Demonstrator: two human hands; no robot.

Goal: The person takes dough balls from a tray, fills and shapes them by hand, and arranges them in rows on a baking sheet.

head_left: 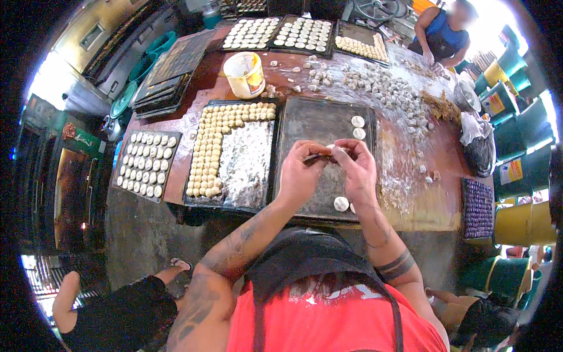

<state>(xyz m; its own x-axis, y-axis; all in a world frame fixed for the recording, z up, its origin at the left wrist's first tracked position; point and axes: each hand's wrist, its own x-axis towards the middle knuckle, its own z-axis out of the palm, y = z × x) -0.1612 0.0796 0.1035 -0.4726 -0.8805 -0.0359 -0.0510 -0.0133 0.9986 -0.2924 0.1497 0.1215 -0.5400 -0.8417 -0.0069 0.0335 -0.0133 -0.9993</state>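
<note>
My left hand (305, 167) and my right hand (356, 165) meet over a dark baking tray (308, 126), fingers pinched together. Between their fingertips is a small white piece of dough (331, 146), mostly covered by the fingers. On that tray, two flat white dough rounds (358, 127) lie beyond my right hand. Another dough round (341, 203) sits nearer to me, with one more partly hidden by my right wrist. To the left stands a tray with rows of small yellowish dough balls (206, 154) along its left and far sides, the rest white with flour (249, 161).
Many floured lumps (381, 85) are scattered across the table, with a white bucket (244, 75) near its middle. Filled trays (302, 33) line the far edge; another tray (146, 164) lies at left beside stacked dark trays (167, 76). A co-worker (443, 35) works at far right.
</note>
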